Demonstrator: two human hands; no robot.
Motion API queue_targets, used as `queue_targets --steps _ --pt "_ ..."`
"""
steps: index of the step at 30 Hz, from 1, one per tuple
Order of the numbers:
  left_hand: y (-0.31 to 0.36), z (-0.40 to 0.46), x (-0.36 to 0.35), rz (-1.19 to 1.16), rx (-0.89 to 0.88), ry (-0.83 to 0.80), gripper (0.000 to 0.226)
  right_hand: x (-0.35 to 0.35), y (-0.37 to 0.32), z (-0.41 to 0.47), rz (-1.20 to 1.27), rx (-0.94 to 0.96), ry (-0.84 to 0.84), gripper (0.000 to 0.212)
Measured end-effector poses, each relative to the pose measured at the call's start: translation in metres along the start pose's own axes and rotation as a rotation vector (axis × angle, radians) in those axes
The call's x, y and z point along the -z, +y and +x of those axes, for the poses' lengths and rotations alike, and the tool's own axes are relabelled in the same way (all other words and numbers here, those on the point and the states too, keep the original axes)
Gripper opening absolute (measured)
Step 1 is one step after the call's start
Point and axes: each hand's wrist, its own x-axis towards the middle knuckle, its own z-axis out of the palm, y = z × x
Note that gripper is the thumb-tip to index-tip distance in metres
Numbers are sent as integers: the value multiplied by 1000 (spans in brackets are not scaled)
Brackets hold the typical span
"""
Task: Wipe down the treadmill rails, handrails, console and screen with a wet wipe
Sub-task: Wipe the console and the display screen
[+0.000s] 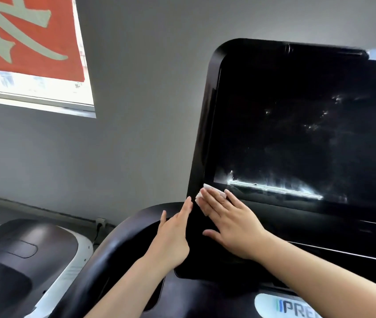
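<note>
Right hand (230, 222) flat, fingers straight, pressing wet wipe (207, 195) on near-left corner of screen (297, 125). Left hand (173, 235) released, fingers straight along left console (260, 212) edge. Wet streaks low on screen; upper screen apparently pending, rails and handrails unverifiable

Wipe (207, 198) under R hand (230, 223), screen (297, 134) corner.

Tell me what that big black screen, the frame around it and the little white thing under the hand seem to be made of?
The screen looks like glossy glass or hard plastic: it mirrors light and shows wet streaks. Its frame seems smooth, shiny black plastic, with a soft highlight along the rounded edge. The wet wipe under the right hand looks like thin, soft, matte white fabric or paper, crumpled beneath the flat fingers.
</note>
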Motion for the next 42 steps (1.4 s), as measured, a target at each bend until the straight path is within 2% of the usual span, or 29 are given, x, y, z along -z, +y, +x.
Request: queue_targets --steps 5,9,12,14,16,18,20,22,24,26,29,30,32,35,37,39,41,42 --pt "7 8 8 88 -5 85 77 35 42 52 -119 -197 15 76" --pt "13 14 10 136 -19 142 74 38 32 64 -5 -350 -14 73" --pt "17 17 7 136 -19 171 74 13 11 35 -15 -224 22 73" --pt "20 19 4 173 -43 148 76 11 21 17 -40 -136 6 69" --pt "23 20 1 241 -59 97 84 18 42 12 -104 -140 -11 67" --pt "24 19 0 312 -57 53 93 29 60 19 -139 -230 41 68" --pt "25 18 1 356 -50 44 96 37 63 30 -41 -410 49 66" --pt "26 18 1 364 -46 49 95 34 47 39 91 -501 78 66" --pt "26 18 1 371 -46 48 94 24 17 32 92 -415 88 68" --pt "26 19 2 374 -49 48 93 10 -5 8 34 -217 51 68" --pt "25 20 1 413 -62 43 95 12 18 -15 -67 -52 -72 65" --pt "25 19 2 430 -66 35 95 18 32 -12 -103 -84 -40 63" --pt "25 18 2 458 -76 21 94 33 57 4 -127 -263 37 65" --pt "26 17 1 482 -90 25 92 36 52 26 30 -483 63 71" --pt "28 18 0 481 -86 26 93 25 21 22 89 -430 39 73" --pt "28 21 -1 483 -78 17 95 6 -8 -2 55 -225 15 69" --pt "28 23 -2 495 -78 2 98 0 -4 -28 -13 -62 -34 65" --pt "27 23 -2 507 -80 -1 100 1 9 -35 -55 -70 -26 64"
